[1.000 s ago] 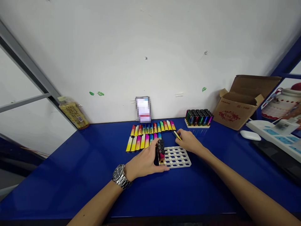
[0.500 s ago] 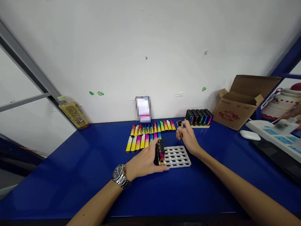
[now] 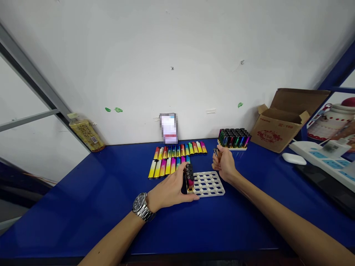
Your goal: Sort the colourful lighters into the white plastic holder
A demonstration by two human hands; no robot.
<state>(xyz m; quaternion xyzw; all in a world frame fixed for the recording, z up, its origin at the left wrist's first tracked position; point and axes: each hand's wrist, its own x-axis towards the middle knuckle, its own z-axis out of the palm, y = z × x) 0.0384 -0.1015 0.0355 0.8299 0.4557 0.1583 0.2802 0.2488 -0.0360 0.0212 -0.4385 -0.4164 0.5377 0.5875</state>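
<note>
My left hand (image 3: 172, 189), with a steel watch at the wrist, grips the left end of a white perforated tray (image 3: 223, 190). Its thumb lies along the tray's front edge and the fingers reach behind. Several black-topped lighters (image 3: 190, 181) stand upright in the tray's left column, against that hand; the nearest has a magenta body. Above the tray's back right corner, my right hand (image 3: 226, 164) is closed on a lighter (image 3: 217, 153), mostly hidden by the fingers. Two rows of colourful lighters (image 3: 168, 167) lie flat behind my left hand.
A second rack of dark metallic lighters (image 3: 234, 139) stands at the back right, beside an open cardboard box (image 3: 267, 129). A phone (image 3: 169, 129) leans on the wall. Far left is a bottle (image 3: 87, 135); at right are a white case (image 3: 294, 159) and power strip (image 3: 318, 157).
My right hand has shifted slightly right and turned, so the lighter in it is tilted differently and more covered. My left hand and the tray stay in place.
</note>
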